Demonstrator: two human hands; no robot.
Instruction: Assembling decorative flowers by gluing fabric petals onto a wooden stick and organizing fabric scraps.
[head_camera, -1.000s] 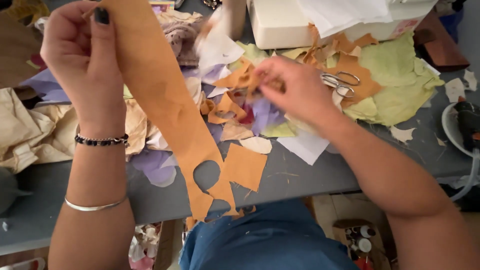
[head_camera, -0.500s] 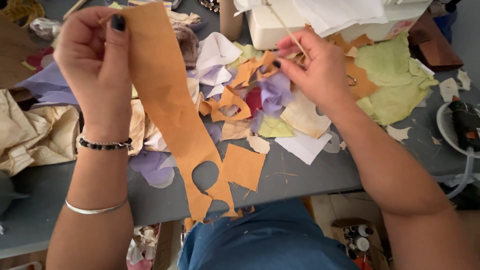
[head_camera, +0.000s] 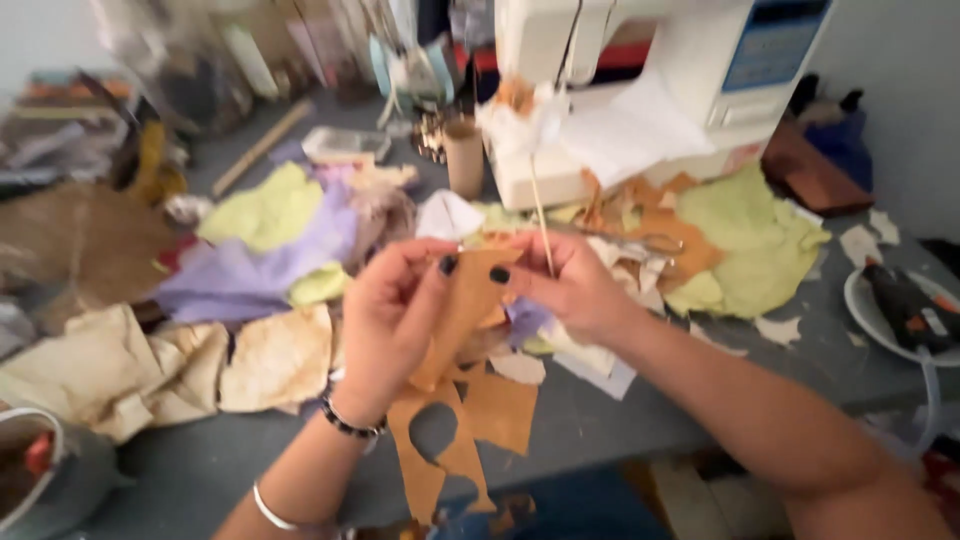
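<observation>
- My left hand (head_camera: 395, 315) is closed on the top of a long orange-brown paper strip (head_camera: 455, 385), thumb and fingers pinching it just below its upper edge.
- My right hand (head_camera: 570, 285) meets it from the other side, fingertips pressed together on the same top edge, so both hands touch the strip and nearly touch each other.
- A thin wooden stick (head_camera: 541, 215) rises from between the fingers of my right hand, almost upright, towards the sewing machine.
- The strip hangs down from my hands, in front of the table edge; its lower part has a round hole cut out and a squarish flap to the right.
- A dark bead bracelet (head_camera: 350, 425) sits on my left wrist, and a thin silver bangle (head_camera: 270, 512) lies further down the forearm.
- Just behind my hands I see a heap of paper scraps (head_camera: 300, 240) in purple, pale green, white and orange, spread over the grey table (head_camera: 640, 420).
- Crumpled cream paper (head_camera: 150, 370) lies left of my left hand, near the front edge.
- A large pale green sheet (head_camera: 745, 250) lies right of my right hand, with scissors (head_camera: 650, 243) beside it among orange scraps.
- The white sewing machine (head_camera: 650, 90) stands at the back, a cardboard tube (head_camera: 464, 155) upright to its left.
- A glue gun (head_camera: 905, 305) rests on a white plate at the far right.
</observation>
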